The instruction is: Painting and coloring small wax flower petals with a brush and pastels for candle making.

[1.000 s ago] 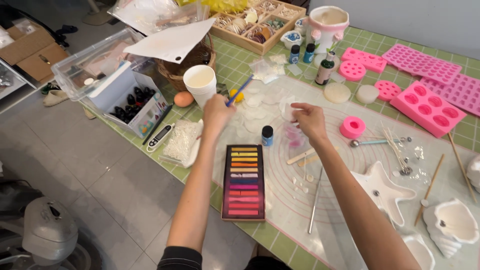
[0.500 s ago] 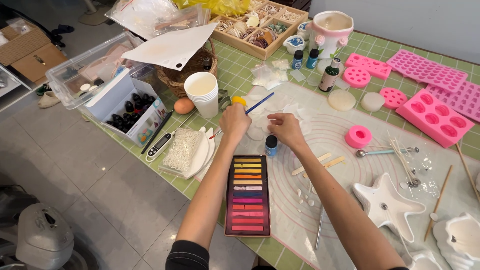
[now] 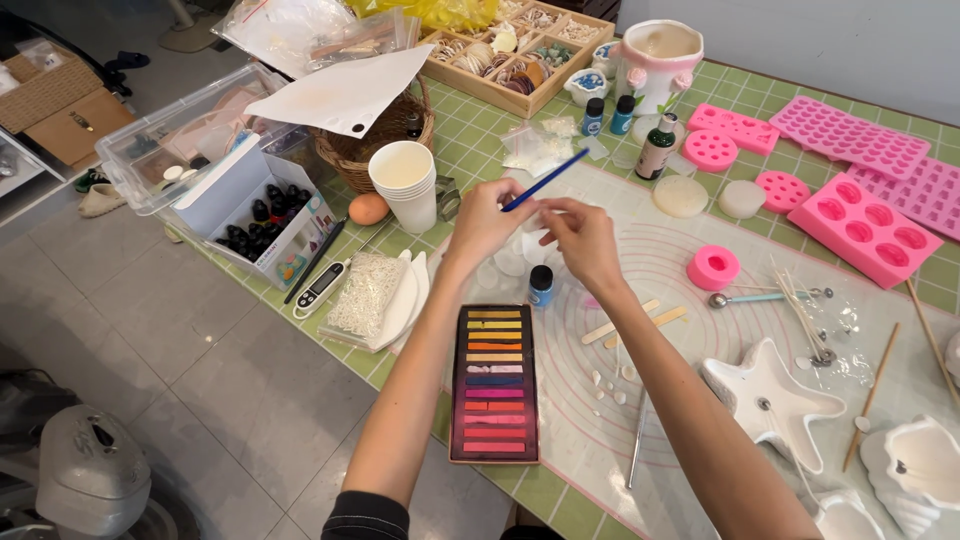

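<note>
My left hand holds a thin blue stick that slants up to the right. My right hand is close beside it, fingers pinched on something small and pale by the stick's lower end; what it is cannot be made out. Both hands hover over the translucent work mat. Just below them stands a small blue bottle with a black cap. A tray of coloured pastel sticks lies in front, between my forearms.
A stack of white paper cups, an egg and a wicker basket sit to the left. Pink silicone moulds lie at the right, with a white star dish, wooden sticks and a small pink ring mould.
Both hands have drawn back toward me and to the left over the mat, coming together. The blue stick stays in my left hand.
</note>
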